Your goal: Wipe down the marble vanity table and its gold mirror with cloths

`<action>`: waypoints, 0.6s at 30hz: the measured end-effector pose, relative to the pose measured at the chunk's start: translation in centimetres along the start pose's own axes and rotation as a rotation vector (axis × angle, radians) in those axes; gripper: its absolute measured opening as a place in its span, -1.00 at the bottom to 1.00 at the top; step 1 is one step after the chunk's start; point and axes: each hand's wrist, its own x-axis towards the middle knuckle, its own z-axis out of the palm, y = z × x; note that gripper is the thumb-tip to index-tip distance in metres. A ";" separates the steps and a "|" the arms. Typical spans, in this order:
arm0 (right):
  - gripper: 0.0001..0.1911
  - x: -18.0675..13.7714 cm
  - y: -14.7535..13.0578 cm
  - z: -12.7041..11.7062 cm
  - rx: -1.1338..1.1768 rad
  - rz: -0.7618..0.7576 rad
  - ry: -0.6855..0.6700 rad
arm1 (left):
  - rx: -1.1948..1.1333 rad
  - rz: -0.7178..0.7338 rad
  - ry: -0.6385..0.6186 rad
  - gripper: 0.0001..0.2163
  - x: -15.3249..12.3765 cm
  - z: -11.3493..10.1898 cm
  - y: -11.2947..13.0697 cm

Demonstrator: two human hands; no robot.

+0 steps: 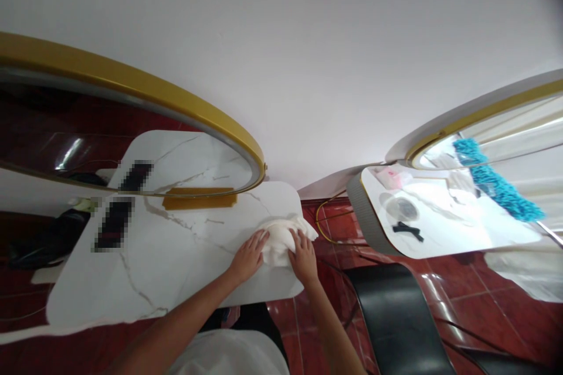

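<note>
A crumpled white cloth [279,243] lies bunched near the right end of the white marble-patterned table [176,263]. My left hand [249,256] grips it from the left side, fingers bent over its edge. On the opposite side my right hand [304,256] holds the same cloth, its fingers curled onto the top. Parts of the cloth under my fingers are hidden. Beyond my hands, a flat golden-brown piece [200,199] rests at the back of the table beneath the mirror.
A gold-framed mirror [211,111] overhangs the table's back. At left lies a dark pixelated object [113,224]. On the right, a second table [422,246] holds a black item [408,231] and a blue fluffy duster [497,187]. A black chair [398,316] stands before it.
</note>
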 end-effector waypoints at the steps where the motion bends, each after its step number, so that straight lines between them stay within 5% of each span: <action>1: -0.36 1.5 -0.1 -0.1 -0.003 -0.005 0.013 | -0.008 -0.011 0.015 -0.34 1.2 -0.4 -0.4; 10: -0.39 13.0 -0.4 -0.7 0.008 -0.044 0.073 | -0.104 -0.080 0.050 -0.35 10.4 -3.4 -4.2; 18: -0.37 11.9 -1.2 -0.5 0.009 -0.035 0.097 | -0.105 -0.087 0.071 -0.31 9.0 -2.8 -4.2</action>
